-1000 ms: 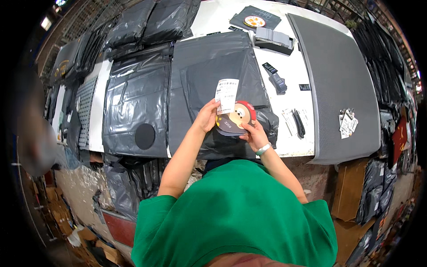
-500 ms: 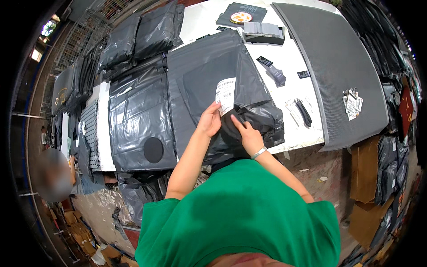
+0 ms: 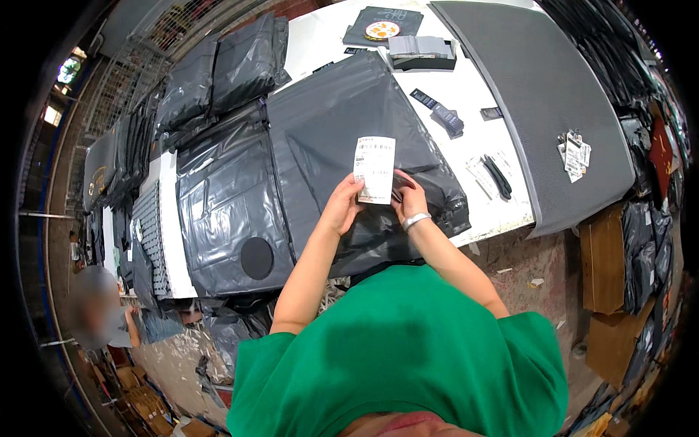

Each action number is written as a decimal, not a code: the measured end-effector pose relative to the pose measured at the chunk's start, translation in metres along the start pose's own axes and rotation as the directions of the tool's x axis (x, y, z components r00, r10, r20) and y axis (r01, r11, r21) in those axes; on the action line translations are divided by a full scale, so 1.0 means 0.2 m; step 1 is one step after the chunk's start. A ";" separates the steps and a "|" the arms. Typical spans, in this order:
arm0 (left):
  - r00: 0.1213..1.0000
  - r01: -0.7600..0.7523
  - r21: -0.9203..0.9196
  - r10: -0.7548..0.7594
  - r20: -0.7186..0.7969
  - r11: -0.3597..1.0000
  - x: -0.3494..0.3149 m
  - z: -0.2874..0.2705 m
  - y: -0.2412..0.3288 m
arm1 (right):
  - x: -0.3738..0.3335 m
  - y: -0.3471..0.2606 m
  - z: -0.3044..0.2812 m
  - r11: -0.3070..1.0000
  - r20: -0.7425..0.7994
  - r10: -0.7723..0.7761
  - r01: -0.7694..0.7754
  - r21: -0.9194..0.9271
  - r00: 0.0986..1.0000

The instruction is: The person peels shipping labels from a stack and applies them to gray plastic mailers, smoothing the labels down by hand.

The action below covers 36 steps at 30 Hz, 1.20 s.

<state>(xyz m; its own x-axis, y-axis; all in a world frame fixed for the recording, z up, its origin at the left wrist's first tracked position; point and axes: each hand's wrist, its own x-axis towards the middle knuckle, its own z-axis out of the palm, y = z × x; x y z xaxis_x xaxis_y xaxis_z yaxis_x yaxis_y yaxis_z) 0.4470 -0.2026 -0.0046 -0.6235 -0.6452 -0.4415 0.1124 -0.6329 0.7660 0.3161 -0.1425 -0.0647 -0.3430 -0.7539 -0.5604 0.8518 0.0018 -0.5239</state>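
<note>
My left hand (image 3: pixel 342 206) pinches a white printed label (image 3: pixel 375 169) along its left edge, holding it up above the grey plastic bags. Close by on the right, my right hand (image 3: pixel 409 202) is closed with its fingers curled. Something dark shows at its fingertips, just behind the label's right edge; its kind is mostly hidden. Beneath both hands lies a large dark grey plastic bag (image 3: pixel 335 109), its near part crumpled and shiny. Left of it is another flat glossy bag (image 3: pixel 222 204) with a black round disc (image 3: pixel 257 258) on its near end.
Farther off stand an open box of grey cards (image 3: pixel 422 52), dark tags (image 3: pixel 440 116) and a black strip on white labels (image 3: pixel 496 177). A grey mesh mat (image 3: pixel 553 95) bears a label bundle (image 3: pixel 574 155). Bag stacks (image 3: pixel 247 58) rise back left. Another person (image 3: pixel 98 309) is at left.
The label has turned upright and now faces me flat. My right hand has drawn its pointing finger in and curled around something dark. The view has shifted slightly.
</note>
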 end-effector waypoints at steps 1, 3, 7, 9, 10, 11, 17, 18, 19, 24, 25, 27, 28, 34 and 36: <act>0.998 -0.037 -0.016 0.038 0.051 0.999 0.01 -0.01 -0.02 | 0.00 0.03 0.01 0.998 0.011 -0.044 0.043 0.053 0.999; 0.995 -0.099 -0.038 0.100 0.021 0.994 0.04 0.00 -0.04 | -0.02 0.10 0.08 0.990 0.045 -0.122 0.118 0.075 0.992; 0.980 -0.198 -0.017 0.198 -0.019 0.980 0.01 -0.02 -0.02 | 0.02 0.11 0.09 0.852 0.189 -0.152 0.226 -0.472 0.970; 0.981 -0.188 -0.043 0.186 -0.049 0.981 -0.04 -0.01 0.02 | 0.11 0.14 0.02 0.523 0.316 -0.252 0.404 -0.751 0.915; 0.972 -0.235 -0.087 0.231 -0.049 0.968 -0.07 0.00 0.06 | 0.09 0.14 0.05 0.327 0.360 -0.313 0.456 -0.828 0.879; 0.960 -0.279 -0.130 0.275 -0.050 0.951 -0.09 0.02 0.11 | 0.08 0.13 0.07 0.374 0.279 -0.222 0.346 -0.860 0.934; 0.887 -0.384 0.435 0.456 -0.071 0.814 -0.03 -0.29 0.09 | 0.29 0.15 0.07 0.884 0.223 0.344 -0.394 0.250 0.912; 0.888 -0.359 0.565 0.457 -0.037 0.743 -0.01 -0.41 -0.01 | 0.24 0.18 0.07 0.928 0.210 0.281 -0.321 0.188 0.936; 0.894 -0.335 0.679 0.447 0.011 0.653 0.00 -0.42 -0.04 | 0.20 0.18 0.07 0.965 0.197 0.197 -0.226 0.133 0.960; 0.822 -0.313 0.935 0.541 0.180 0.165 0.05 -0.38 -0.10 | 0.18 0.17 0.11 0.994 0.262 0.031 -0.001 -0.112 0.965; 0.826 -0.264 0.955 0.544 0.150 0.138 0.05 -0.36 -0.10 | 0.22 0.20 0.08 0.965 0.303 0.003 0.077 -0.252 0.953; 0.764 -0.276 0.960 0.618 0.187 0.051 0.02 -0.34 -0.14 | 0.18 0.23 0.06 0.810 0.271 -0.089 0.227 -0.540 0.959; 0.748 -0.294 0.955 0.634 0.198 0.049 -0.01 -0.32 -0.15 | 0.13 0.23 0.07 0.728 0.237 -0.140 0.262 -0.633 0.961; 0.718 -0.465 0.885 0.597 0.359 0.026 -0.18 -0.08 -0.21 | -0.08 -0.03 -0.05 0.074 0.374 -0.213 0.397 -0.915 0.903; 0.752 -0.500 0.846 0.578 0.317 0.186 -0.17 0.01 -0.29 | -0.04 -0.04 -0.13 -0.200 0.505 -0.212 0.468 -0.861 0.837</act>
<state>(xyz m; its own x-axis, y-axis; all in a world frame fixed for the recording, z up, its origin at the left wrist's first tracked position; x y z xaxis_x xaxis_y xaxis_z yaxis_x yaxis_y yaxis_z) 0.4604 -0.1435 -0.0326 -0.6492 -0.7150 0.2594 -0.3213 0.5669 0.7585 0.3013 -0.1205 -0.0726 -0.2680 -0.9628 -0.0341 -0.6720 0.2122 -0.7095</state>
